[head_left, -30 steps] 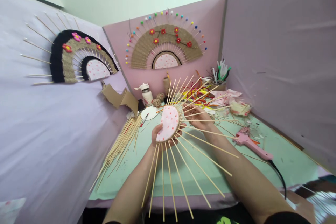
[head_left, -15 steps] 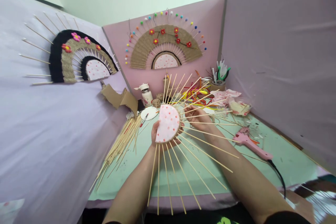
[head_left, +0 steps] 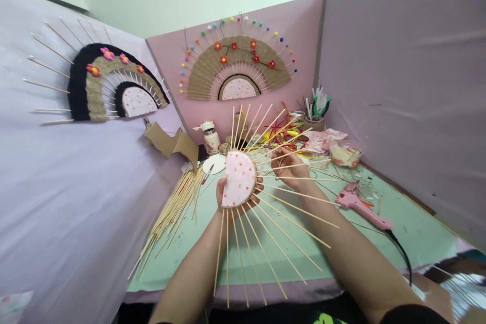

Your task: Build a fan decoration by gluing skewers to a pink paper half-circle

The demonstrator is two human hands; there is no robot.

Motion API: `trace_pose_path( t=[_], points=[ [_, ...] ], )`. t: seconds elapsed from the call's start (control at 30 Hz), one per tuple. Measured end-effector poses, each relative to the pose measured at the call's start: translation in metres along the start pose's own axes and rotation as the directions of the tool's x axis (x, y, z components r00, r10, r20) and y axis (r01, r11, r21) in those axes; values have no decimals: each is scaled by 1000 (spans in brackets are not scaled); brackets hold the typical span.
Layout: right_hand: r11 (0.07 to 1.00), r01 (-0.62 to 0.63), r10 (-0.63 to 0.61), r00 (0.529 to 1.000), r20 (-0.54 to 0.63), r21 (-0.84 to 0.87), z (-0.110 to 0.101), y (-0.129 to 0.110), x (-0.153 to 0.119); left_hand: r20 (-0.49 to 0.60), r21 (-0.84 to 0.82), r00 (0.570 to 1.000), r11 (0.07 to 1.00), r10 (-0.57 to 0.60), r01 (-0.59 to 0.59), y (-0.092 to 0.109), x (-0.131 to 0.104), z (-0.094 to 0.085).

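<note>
My left hand (head_left: 220, 193) grips a half-round fan base (head_left: 240, 178) covered in white fabric with pink dots, thumb on its straight side and fingers behind it. Thin wooden sticks (head_left: 283, 250) radiate from its curved edge, where a band of tan twine runs. Behind the sticks on the right, my right hand (head_left: 290, 168) is closed in a pinch, on what looks like a thin strand of twine. The sticks partly cover its fingers, and the strand is hard to follow.
Loose sticks (head_left: 170, 212) lie in a pile at left, beside a marker (head_left: 208, 174) on a white oval (head_left: 218, 164). A pink glue gun (head_left: 364, 210) with a black cord rests at right. Coloured craft stems (head_left: 281, 134) lie behind; two finished fans (head_left: 201, 73) hang on the panels.
The fan base and my left hand have shifted slightly left. My right hand has moved a little to the right, away from the base's curved edge.
</note>
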State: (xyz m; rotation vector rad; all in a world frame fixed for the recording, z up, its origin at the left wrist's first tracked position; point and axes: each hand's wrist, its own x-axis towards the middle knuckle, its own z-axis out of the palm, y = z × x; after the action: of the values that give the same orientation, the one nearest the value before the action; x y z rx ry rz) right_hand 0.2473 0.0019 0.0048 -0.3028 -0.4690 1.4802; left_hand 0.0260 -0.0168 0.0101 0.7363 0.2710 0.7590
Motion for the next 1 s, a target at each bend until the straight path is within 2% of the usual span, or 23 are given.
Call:
trace_pose_path(
  t=[0.1, 0.23, 0.4, 0.53, 0.63, 0.8, 1.0],
  points=[
    [998, -5, 6, 1000, -6, 64, 4, -9, -4, 56, -54, 998, 998, -28, 31, 5, 0, 2],
    [993, -2, -3, 999, 40, 114, 11, -15, -10, 32, -49, 999, 999, 7, -6, 12, -2, 4],
    [990, 142, -138, 982, 128, -21, 20, -17, -18, -24, -39, 997, 996, 76, -77, 19, -5, 5],
    [961, 230, -193, 955, 224, -153, 24, -21, -24, -45, -43, 992, 992, 115, -117, 25, -6, 10],
    [935, 301, -245, 931, 271, -189, 25, -25, -27, -45, -72, 991, 989, 130, -133, 27, -6, 14],
    [879, 403, -340, 904, 260, -253, 23, -30, -27, -35, -172, 995, 980, 94, -98, 29, -4, 15],
    [810, 506, -466, 862, 201, -295, 19, -30, -25, -72, -151, 995, 985, 69, -79, 31, -3, 13]
  ],
)
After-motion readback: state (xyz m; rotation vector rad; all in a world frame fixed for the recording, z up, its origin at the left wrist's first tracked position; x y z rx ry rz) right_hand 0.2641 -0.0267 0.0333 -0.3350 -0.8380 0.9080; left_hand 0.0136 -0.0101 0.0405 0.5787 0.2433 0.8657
